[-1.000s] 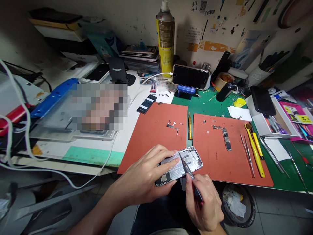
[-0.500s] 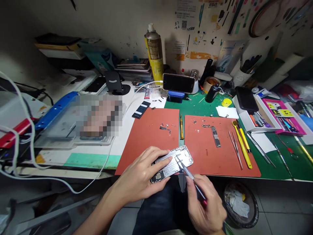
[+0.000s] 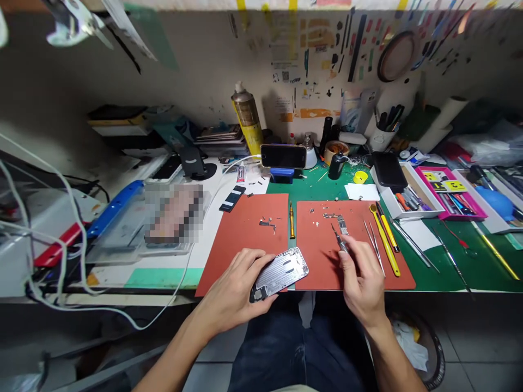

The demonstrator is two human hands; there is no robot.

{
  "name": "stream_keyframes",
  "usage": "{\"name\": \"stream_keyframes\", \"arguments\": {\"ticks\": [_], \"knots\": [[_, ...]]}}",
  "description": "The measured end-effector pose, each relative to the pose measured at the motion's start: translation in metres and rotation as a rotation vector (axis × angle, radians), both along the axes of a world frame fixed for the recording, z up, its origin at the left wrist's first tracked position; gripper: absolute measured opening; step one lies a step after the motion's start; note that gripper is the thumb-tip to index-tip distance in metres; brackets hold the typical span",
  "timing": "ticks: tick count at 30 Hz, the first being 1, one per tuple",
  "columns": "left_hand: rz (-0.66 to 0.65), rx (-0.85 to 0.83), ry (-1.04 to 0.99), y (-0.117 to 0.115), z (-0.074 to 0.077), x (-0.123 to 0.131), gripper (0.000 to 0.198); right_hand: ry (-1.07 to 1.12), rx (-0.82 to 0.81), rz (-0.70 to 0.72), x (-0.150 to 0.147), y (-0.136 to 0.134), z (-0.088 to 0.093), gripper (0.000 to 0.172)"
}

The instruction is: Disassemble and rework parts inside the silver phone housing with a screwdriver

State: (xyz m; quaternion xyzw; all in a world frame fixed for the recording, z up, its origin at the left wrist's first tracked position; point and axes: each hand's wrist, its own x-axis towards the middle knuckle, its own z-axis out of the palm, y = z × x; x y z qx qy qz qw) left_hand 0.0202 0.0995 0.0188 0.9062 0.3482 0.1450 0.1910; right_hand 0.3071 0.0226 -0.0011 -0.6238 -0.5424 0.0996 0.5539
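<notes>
Item 1: L hand (image 3: 239,286), part-curled, thumb on near edge, fingers over far edge; has hold of phone shell (image 3: 281,272). 
Item 2: R hand (image 3: 363,277), thumb & fingers pinched round slim tool (image 3: 340,241), tip well apart fr. shell. 
Handling, my view: grip shell by edges only, brace it firmly, work tool at low angle w/ light pressure, tip away fr. L fingers. 
Shell: inner face up, over near R corner of L red mat (image 3: 232,245). Long axis diag.; dark-block end points near-L, other end far-R. 
R red mat (image 3: 318,272): tweezers (image 3: 373,247), circuit board (image 3: 342,224) nr tool tip; contact, can't tell. 
Betw. mats: gold screwdriver (image 3: 291,220), upright to viewer. 
Beyond: phone (image 3: 283,156) on blue stand (image 3: 281,175); spray can (image 3: 248,120) at back.
</notes>
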Motion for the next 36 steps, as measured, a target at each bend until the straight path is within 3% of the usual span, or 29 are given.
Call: {"name": "stream_keyframes", "arguments": {"ticks": [3, 13, 18, 28, 32, 36], "knots": [[0.012, 0.003, 0.01, 0.001, 0.002, 0.002, 0.064, -0.088, 0.044, 0.079, 0.003, 0.009, -0.004, 0.025], [0.037, -0.017, 0.012, 0.001, 0.01, 0.004, 0.064, 0.129, -0.124, 0.147, 0.013, 0.004, -0.003, 0.029], [0.044, -0.023, 0.001, 0.002, 0.004, 0.003, 0.07, -0.009, -0.072, 0.188, 0.014, 0.006, -0.005, 0.043], [0.032, -0.081, -0.13, 0.002, 0.0, 0.001, 0.076, -0.283, 0.09, 0.114, 0.011, 0.002, -0.012, 0.041], [-0.004, -0.145, -0.196, 0.005, -0.001, -0.002, 0.082, -0.263, -0.021, 0.148, 0.015, 0.001, -0.008, 0.047], [-0.022, -0.2, -0.217, 0.008, -0.002, -0.003, 0.079, -0.029, -0.24, 0.153, 0.002, -0.021, 0.003, 0.049]]}}
